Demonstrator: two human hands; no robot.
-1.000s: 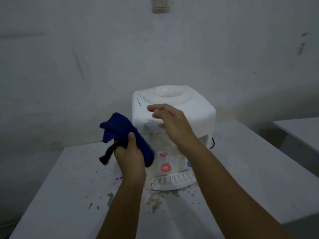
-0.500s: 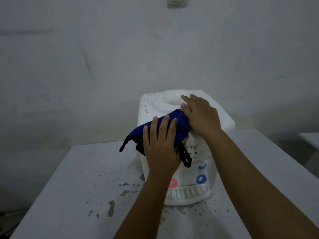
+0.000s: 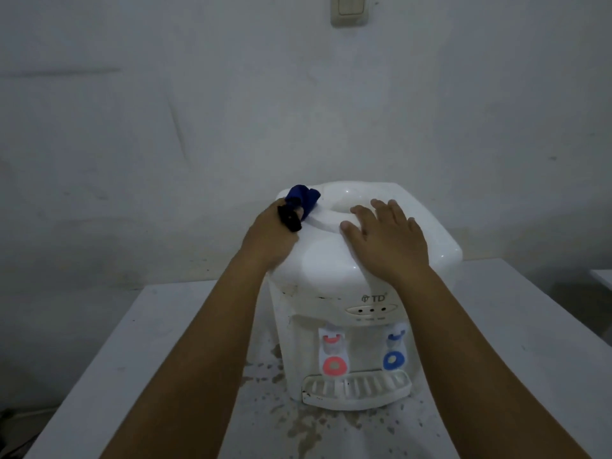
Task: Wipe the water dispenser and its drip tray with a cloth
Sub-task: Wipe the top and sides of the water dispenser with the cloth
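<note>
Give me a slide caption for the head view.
Left hand wipes dispenser top with blue cloth; right hand steadies it.

Dispenser (image 3: pixel 334 270) white; cloth (image 3: pixel 303 197) blue, black trim; left tap (image 3: pixel 334 365) red, right tap (image 3: pixel 394 359) blue; table (image 3: pixel 132 376) white, brown-speckled.

The water dispenser (image 3: pixel 357 276) stands on the white table (image 3: pixel 159 342), close to the wall (image 3: pixel 198 111) behind it. Bare tabletop lies open to its left and right — room for a hand along either side. On top, the left hand (image 3: pixel 270 236) holding the cloth (image 3: pixel 303 197) takes the left edge, and the right hand (image 3: pixel 385 240) lies flat on the right. The round hollow (image 3: pixel 344 200) between them is uncovered. In front, the drip tray (image 3: pixel 356 389) juts out under the red tap (image 3: pixel 333 364) and blue tap (image 3: pixel 394 359) — the forearms pass above it.
</note>
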